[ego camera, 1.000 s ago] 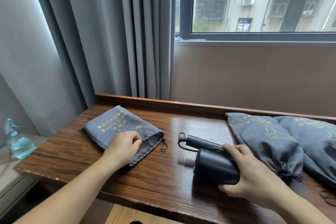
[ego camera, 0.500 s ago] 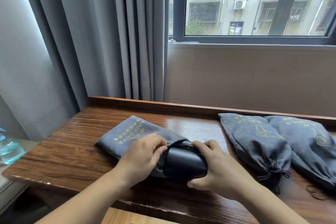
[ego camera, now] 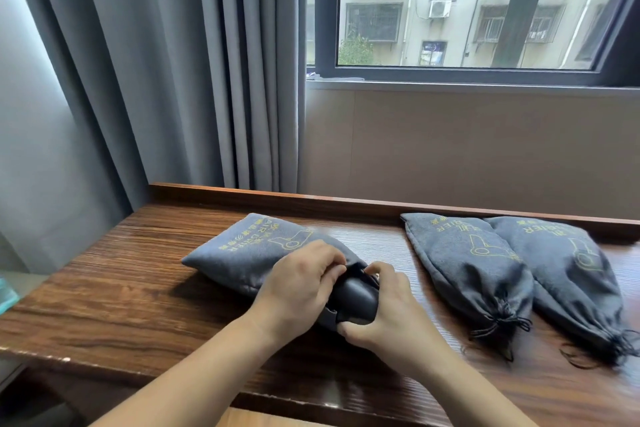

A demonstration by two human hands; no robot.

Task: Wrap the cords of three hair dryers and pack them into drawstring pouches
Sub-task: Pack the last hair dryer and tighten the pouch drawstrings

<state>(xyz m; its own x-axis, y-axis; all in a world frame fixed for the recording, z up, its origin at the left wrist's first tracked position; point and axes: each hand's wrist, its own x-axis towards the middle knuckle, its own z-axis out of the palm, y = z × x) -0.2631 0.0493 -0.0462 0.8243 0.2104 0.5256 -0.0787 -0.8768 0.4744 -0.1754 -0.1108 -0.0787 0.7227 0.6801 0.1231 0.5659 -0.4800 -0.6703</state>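
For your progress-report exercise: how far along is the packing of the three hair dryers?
Done: two pouches lie full and drawn shut on the right. In hand: the left hand holds the third pouch's mouth while the right hand pushes the black dryer in. Left: seating it fully and pulling the drawstring.

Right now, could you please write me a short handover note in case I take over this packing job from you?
Left hand: pinching the open mouth of the third pouch.
Right hand: grip on the black hair dryer, which is partly inside that pouch.
Done: two pouches lie filled and drawn shut on the right of the wooden table.
Left: push the dryer fully in, then pull the drawstring tight.
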